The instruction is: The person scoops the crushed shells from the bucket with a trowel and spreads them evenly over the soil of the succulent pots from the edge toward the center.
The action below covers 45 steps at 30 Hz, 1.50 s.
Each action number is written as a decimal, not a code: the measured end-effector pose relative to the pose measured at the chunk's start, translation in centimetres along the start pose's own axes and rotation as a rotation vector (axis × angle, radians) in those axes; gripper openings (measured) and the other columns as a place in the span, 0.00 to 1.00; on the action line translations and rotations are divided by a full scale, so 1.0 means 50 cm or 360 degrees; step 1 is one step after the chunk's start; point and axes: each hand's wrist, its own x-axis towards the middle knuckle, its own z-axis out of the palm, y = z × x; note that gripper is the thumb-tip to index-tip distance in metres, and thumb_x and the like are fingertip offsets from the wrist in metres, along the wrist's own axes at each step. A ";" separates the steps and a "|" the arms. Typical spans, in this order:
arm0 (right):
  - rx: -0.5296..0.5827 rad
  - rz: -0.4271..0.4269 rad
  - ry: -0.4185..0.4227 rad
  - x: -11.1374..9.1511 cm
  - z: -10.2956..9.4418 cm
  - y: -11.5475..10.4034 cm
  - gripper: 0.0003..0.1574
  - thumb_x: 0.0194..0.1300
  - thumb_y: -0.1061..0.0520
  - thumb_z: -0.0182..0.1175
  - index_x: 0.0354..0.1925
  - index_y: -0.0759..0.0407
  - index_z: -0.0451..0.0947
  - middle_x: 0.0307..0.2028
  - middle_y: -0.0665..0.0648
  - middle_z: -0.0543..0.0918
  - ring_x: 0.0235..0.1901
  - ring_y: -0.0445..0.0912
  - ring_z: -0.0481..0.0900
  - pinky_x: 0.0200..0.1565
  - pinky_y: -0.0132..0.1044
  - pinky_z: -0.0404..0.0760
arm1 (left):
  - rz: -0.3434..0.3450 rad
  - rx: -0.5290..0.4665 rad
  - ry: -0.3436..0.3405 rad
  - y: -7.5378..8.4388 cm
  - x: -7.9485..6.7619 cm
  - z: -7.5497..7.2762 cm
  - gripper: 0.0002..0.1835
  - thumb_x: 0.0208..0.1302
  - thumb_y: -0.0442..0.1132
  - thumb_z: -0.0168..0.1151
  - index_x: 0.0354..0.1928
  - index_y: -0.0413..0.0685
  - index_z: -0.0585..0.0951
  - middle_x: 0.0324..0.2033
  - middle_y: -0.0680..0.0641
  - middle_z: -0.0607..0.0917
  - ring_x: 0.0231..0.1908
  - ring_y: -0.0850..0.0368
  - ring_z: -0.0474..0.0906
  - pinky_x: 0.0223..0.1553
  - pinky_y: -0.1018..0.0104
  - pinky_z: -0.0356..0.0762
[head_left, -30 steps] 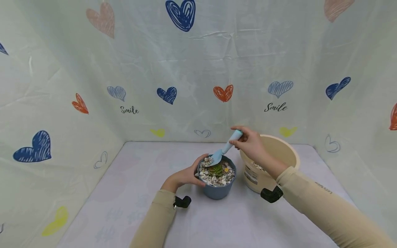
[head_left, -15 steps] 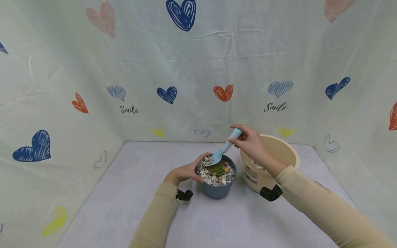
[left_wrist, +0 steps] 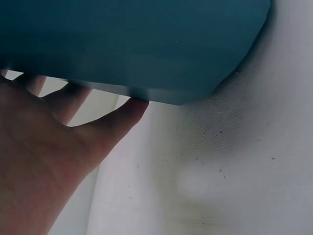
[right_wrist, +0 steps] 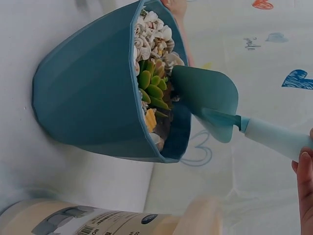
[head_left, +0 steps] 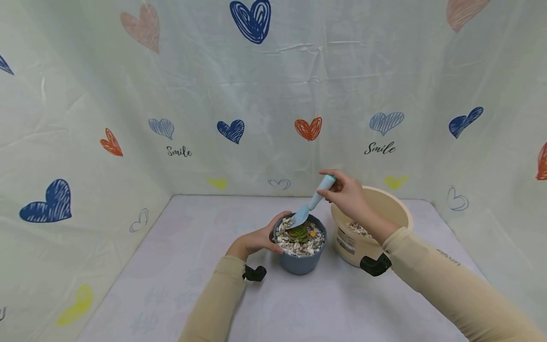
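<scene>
In the head view my left hand (head_left: 255,240) holds the near-left side of a blue plant pot (head_left: 300,264), fingers round its far rim and thumb on the side. The left wrist view has the fingertips against the pot wall (left_wrist: 122,49). A green succulent (right_wrist: 154,83) grows inside, ringed by small pale shells (right_wrist: 152,34); one yellow piece (right_wrist: 150,120) lies beside it. My right hand (head_left: 349,195) pinches the handle of a light blue trowel (head_left: 301,216) from above. The trowel's blade slopes down over the pot's far edge, its tip at the shells, and bare dark soil shows near the blade.
A cream bucket (head_left: 403,209) with a printed label stands right of the pot, partly behind my right forearm, with pale shell-like bits (head_left: 359,230) inside. The white-covered table (head_left: 205,218) ends at a heart-printed curtain (head_left: 273,156).
My left hand has shifted slightly up and toward the pot, its thumb higher on the side. My right hand and the trowel have moved a little up and to the right.
</scene>
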 end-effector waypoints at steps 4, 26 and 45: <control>-0.0004 0.0020 -0.0002 -0.001 -0.002 -0.003 0.31 0.63 0.62 0.66 0.63 0.59 0.73 0.34 0.60 0.82 0.30 0.50 0.80 0.32 0.41 0.83 | -0.0012 0.0003 0.0032 0.001 -0.004 0.005 0.62 0.49 0.43 0.77 0.77 0.69 0.43 0.75 0.46 0.43 0.73 0.43 0.35 0.68 0.39 0.38; 0.0045 0.0052 0.0012 -0.002 -0.010 0.002 0.31 0.62 0.61 0.67 0.63 0.58 0.73 0.35 0.61 0.82 0.30 0.50 0.80 0.34 0.48 0.83 | -0.0069 -0.0018 0.0239 0.007 -0.027 0.042 0.60 0.51 0.37 0.75 0.77 0.69 0.43 0.75 0.43 0.38 0.73 0.39 0.32 0.67 0.36 0.38; 0.0015 0.0097 0.0034 -0.007 -0.024 -0.003 0.31 0.63 0.60 0.67 0.63 0.59 0.73 0.37 0.61 0.82 0.33 0.49 0.80 0.36 0.48 0.83 | -0.0101 -0.0074 0.0383 0.004 -0.035 0.060 0.59 0.52 0.39 0.75 0.76 0.71 0.45 0.75 0.43 0.43 0.73 0.40 0.35 0.67 0.36 0.42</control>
